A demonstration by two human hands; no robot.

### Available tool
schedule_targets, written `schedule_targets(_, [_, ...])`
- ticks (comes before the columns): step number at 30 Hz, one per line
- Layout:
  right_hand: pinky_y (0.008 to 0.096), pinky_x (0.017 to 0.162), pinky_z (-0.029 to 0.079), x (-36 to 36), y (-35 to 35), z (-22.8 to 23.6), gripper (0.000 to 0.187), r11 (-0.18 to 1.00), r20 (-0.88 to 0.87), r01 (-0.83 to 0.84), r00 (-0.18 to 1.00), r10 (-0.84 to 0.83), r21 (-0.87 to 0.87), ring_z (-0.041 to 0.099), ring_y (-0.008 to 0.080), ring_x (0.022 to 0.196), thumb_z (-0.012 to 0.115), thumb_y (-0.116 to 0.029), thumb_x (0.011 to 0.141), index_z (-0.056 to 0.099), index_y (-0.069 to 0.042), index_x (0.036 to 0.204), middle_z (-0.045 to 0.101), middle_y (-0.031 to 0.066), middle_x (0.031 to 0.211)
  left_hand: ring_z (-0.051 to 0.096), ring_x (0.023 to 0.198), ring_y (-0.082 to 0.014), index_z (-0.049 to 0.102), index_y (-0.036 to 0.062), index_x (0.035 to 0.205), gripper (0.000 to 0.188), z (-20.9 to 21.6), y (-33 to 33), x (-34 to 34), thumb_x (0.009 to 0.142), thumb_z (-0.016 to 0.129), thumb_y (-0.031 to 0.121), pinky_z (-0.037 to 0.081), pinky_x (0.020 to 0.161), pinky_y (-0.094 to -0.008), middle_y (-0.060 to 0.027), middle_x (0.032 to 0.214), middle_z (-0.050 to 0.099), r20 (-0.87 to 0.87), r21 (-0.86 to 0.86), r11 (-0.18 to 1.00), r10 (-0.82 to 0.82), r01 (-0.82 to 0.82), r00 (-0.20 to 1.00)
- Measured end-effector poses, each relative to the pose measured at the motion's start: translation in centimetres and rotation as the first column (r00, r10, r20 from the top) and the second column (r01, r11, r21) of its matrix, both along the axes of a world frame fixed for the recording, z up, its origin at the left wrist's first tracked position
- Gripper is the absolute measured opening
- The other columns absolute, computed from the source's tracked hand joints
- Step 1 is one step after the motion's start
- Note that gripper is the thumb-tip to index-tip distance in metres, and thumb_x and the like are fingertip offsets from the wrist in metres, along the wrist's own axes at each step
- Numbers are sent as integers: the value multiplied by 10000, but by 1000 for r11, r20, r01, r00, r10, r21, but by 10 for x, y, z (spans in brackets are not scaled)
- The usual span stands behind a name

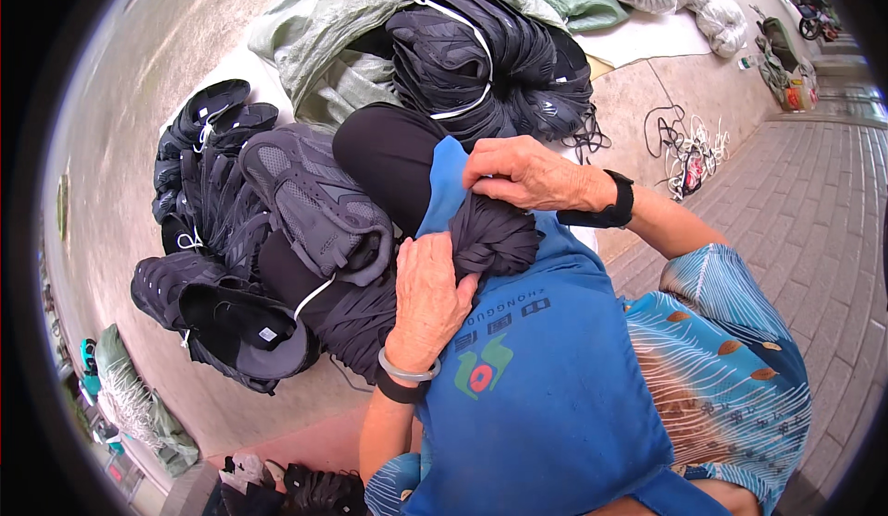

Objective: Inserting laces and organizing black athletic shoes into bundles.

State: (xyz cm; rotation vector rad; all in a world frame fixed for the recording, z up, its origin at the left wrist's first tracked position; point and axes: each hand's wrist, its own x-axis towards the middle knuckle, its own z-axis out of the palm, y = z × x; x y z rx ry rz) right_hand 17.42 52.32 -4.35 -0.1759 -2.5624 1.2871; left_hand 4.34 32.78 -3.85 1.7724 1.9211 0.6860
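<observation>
A thick hank of dark flat shoelaces (498, 237) lies across my lap on a blue apron (555, 368). My left hand (431, 289) closes over the hank's left part, thumb toward its looped end. At the top of the hank, my right hand (527, 174) is closed in a pinch on the laces, beside the apron's upper corner; its fingertips are partly hidden. A grey-black shoe upper (319, 197) rests on my left leg, with a white cord by its heel. More lace strands run leftward under my left wrist.
Shoe uppers tied with white cord form a stack (222, 183) at left and a large bundle (490, 63) ahead. A pale green woven sack (324, 44) lies behind that bundle. Loose cords (689, 151) lie on the ground at right, near grey paving (795, 229).
</observation>
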Motion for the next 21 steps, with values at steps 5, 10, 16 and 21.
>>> schedule_targets(5, [410, 676, 472, 11, 5, 3, 84, 941, 91, 339, 937, -339, 11, 594, 369, 766, 535, -49, 856, 529, 5, 919, 571, 181, 790, 497, 933, -377, 456, -67, 1119, 601, -7, 11, -1, 650, 763, 148, 386, 904, -491, -190, 979, 493, -6, -3, 997, -74, 74, 997])
schedule_targets(10, [407, 686, 478, 34, 90, -22, 97, 645, -113, 734, 674, -730, 214, 607, 366, 768, 511, -91, 882, 542, -6, 918, 592, 179, 765, 486, 865, -387, 457, -73, 1099, 639, -5, 12, -2, 638, 787, 221, 404, 822, -461, -208, 927, 487, -83, 8, 997, -74, 75, 994])
schedule_targets(16, [353, 523, 543, 180, 276, 74, 222, -242, -135, 939, -280, -950, -246, 650, 253, 538, 458, -111, 867, 618, 34, 919, 641, 156, 652, 490, 873, -431, 446, -39, 1007, 569, -5, 6, 7, 641, 787, 233, 398, 744, -481, -240, 895, 493, -91, -59, 986, -162, 157, 983])
schedule_targets(21, [273, 370, 434, 138, 270, 131, 197, 243, -314, 787, 66, -947, -567, 535, 122, 437, 504, -127, 888, 569, 35, 979, 556, 64, 654, 494, 1155, -369, 367, -20, 1339, 729, 19, 11, -3, 787, 731, 287, 382, 991, -453, -230, 1268, 486, 133, -271, 956, -79, 113, 988])
